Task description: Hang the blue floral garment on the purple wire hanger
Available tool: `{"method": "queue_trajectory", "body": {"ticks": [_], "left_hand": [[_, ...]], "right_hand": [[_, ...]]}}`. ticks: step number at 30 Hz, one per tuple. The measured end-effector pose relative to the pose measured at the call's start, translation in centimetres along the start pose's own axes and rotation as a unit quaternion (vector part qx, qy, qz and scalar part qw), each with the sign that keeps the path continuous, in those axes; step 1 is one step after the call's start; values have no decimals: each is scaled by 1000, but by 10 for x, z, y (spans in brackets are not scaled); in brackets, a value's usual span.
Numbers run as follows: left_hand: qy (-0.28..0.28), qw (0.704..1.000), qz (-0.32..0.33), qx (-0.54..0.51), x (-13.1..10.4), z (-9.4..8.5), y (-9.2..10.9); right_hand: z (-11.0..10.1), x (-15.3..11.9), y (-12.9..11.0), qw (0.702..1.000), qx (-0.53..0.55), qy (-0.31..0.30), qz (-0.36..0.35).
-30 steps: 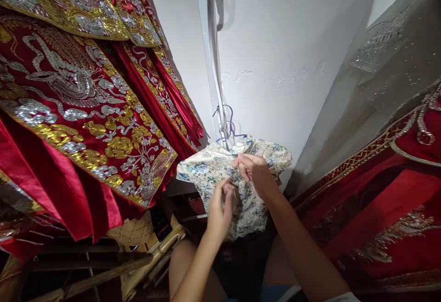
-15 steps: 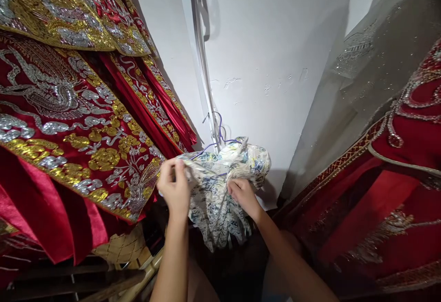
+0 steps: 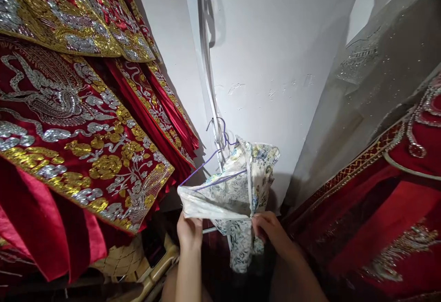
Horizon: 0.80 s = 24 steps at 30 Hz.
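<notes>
A white floral garment with blue and yellow flowers hangs on a thin purple hanger, which hooks onto an upright metal rail at the wall. The hanger's left arm shows bare, and its lower bar crosses the garment's opening. My left hand is closed at the pale left edge of the cloth, its fingertips hidden behind the fabric. On the other side, my right hand pinches the front edge. Cloth stretches between both hands, and the lower part droops below them.
Red costumes with gold and silver embroidery hang close on the left. More beaded red fabric and a sheer sparkly cloth line the right. A bamboo-like frame stands low at left. Behind is a white wall.
Both hands have moved down, with the right also shifting right. The garment's left side has come down off the hanger's arm, which now shows, and the cloth is spread wider.
</notes>
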State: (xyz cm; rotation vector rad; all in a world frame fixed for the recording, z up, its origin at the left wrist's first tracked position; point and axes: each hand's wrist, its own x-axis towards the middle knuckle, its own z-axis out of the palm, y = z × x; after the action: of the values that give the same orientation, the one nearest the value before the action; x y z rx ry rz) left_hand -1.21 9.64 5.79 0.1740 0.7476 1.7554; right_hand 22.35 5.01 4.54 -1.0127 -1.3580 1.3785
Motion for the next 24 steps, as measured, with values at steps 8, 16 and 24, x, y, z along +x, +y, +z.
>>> {"method": "queue_trajectory", "body": {"ticks": [8,16,24], "left_hand": [[-14,987,18,160,-45,25,-33],[-95,981,-68,158,-63,26,-48],[-76,979,-66,178,-77,-2,-76]], "right_hand": [[-35,-7,-9,984,-132,109,-54],[5,-11,-9,966,-159,107,-172],[35,6,8,994,-78,6,-82]]}}
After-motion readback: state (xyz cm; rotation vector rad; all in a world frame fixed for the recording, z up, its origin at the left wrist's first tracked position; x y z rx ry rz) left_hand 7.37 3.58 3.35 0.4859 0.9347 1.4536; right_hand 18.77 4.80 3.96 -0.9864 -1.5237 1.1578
